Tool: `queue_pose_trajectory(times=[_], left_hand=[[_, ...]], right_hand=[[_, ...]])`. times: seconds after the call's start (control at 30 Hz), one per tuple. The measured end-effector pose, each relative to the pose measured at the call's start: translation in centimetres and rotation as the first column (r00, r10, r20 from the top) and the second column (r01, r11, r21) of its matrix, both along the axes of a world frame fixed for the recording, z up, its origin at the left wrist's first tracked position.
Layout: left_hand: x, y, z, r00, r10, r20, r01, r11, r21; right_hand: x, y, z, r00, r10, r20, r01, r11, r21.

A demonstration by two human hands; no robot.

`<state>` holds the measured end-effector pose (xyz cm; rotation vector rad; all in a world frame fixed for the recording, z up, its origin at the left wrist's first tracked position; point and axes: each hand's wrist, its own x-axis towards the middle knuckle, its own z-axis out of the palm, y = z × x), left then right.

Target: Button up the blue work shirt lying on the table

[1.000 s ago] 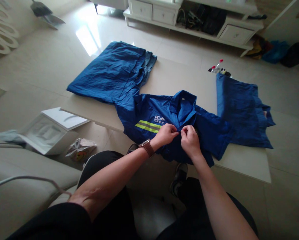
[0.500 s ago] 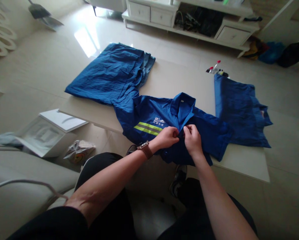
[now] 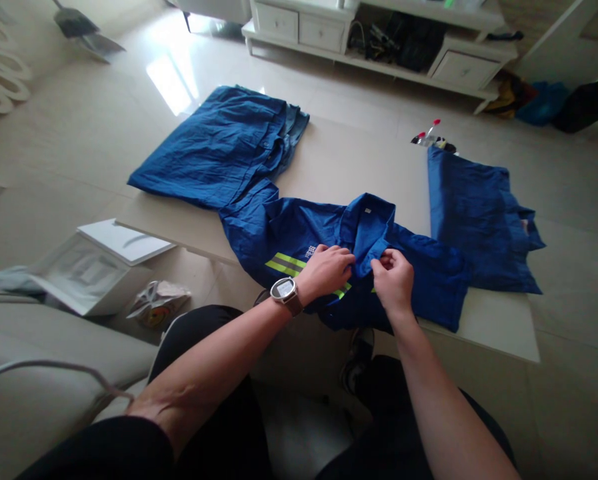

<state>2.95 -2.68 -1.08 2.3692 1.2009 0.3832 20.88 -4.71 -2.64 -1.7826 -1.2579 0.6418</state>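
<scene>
A blue work jacket [image 3: 299, 223] with a yellow-and-grey reflective stripe and a white chest logo lies across the near edge of the table, its collar toward the far side. My left hand [image 3: 327, 270], wearing a watch [image 3: 284, 291] at the wrist, is closed on the jacket's front opening and partly covers the logo and stripe. Just to the right, my right hand [image 3: 393, 275] pinches the other front edge below the collar. The fingertips of both hands are partly hidden, so any button between them cannot be made out.
Folded blue garments [image 3: 213, 143] are stacked at the table's left end, and another folded blue garment [image 3: 479, 220] lies at the right. The pale table [image 3: 363, 157] stands before a white cabinet [image 3: 323, 33]. Red-capped bottles [image 3: 431, 130] show behind its far edge. A white box [image 3: 91, 267] sits at left.
Both hands have moved slightly up along the jacket's front, and my right hand has shifted a little right. The left wrist has turned so the watch face shows. The collar has slid slightly nearer.
</scene>
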Motion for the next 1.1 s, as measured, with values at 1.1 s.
queue_pose_trajectory(times=[1.1], left_hand=[[0.3, 1.9, -1.6, 0.896, 0.314, 0.314, -0.274, 0.947, -0.167]], right_hand=[[-0.7, -0.5, 0.7, 0.997, 0.071, 0.000, -0.071, 0.997, -0.024]])
